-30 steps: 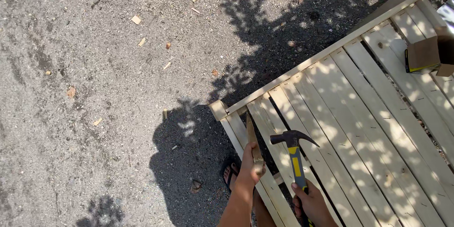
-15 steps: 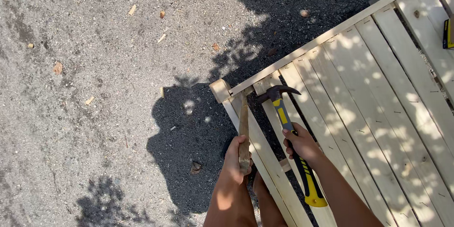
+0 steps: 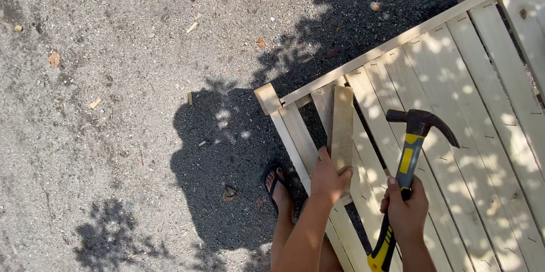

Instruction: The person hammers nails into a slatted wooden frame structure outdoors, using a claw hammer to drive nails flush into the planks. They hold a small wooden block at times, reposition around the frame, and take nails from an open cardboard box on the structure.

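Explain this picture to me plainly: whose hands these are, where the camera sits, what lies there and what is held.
The camera is worn on a person's head and looks down, so the two bare arms coming up from the bottom edge are that person's own. The left hand grips a short wooden block, held on end over a gap between slats. The right hand holds a claw hammer by its yellow and black handle, head raised. Under both lies a slatted wooden panel, pale boards nailed side by side, flat on a gravel ground scattered with wood chips and dry leaves. A foot in a sandal stands beside the panel, in the person's shadow.
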Demonstrator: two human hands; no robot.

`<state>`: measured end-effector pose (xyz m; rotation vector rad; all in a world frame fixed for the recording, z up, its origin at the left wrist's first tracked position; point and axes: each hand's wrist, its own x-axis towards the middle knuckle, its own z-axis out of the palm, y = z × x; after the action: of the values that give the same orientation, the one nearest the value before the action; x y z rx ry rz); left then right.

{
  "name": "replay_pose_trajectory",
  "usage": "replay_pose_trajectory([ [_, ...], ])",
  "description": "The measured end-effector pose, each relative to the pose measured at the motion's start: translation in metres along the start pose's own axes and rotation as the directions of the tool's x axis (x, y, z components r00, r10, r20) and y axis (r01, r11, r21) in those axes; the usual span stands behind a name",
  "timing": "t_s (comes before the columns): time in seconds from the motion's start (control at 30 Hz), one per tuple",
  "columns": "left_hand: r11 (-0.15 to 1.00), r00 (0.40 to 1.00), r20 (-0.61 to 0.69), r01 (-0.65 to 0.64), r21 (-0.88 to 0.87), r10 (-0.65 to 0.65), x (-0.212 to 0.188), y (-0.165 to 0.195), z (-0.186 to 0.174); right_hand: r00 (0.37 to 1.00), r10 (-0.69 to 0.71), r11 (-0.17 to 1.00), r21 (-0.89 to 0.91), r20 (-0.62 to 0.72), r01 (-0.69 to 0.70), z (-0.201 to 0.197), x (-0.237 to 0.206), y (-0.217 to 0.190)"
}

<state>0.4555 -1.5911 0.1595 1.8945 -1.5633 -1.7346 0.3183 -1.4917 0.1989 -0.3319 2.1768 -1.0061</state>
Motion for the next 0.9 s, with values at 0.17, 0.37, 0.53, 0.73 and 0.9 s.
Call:
replay_pose_trajectory([
  [0.17, 0.798, 0.902, 0.134, -0.426, 0.425, 0.410, 0.041, -0.025, 0.016, 0.999, -0.040, 0.996, 0.083, 0.030, 0.037, -0.017, 0.004, 0.022],
  [0.37, 0.253, 0.664, 0.409, -0.669, 0.699, 0.627, 0.087, -0.073, -0.049, 0.967, -0.034, 0.990, 0.144, 0.252, -0.003, 0.019, 0.011, 0.035],
  [0.53, 0.093, 0.574, 0.615, -0.768, 0.634, 0.540, 0.101, -0.086, -0.056, 0.898, 0.082, 0.974, 0.157, 0.432, -0.164, 0.064, 0.018, 0.031],
  [0.73, -0.047, 0.464, 0.711, -0.820, 0.570, 0.527, 0.117, -0.090, -0.053, 0.885, -0.017, 0.999, -0.021, 0.465, 0.030, 0.080, 0.030, 0.029],
  [0.9, 0.034, 0.466, 0.685, -0.839, 0.543, 0.560, 0.124, -0.091, -0.051, 0.844, -0.079, 0.993, -0.035, 0.531, 0.115, 0.088, 0.052, 0.032],
])
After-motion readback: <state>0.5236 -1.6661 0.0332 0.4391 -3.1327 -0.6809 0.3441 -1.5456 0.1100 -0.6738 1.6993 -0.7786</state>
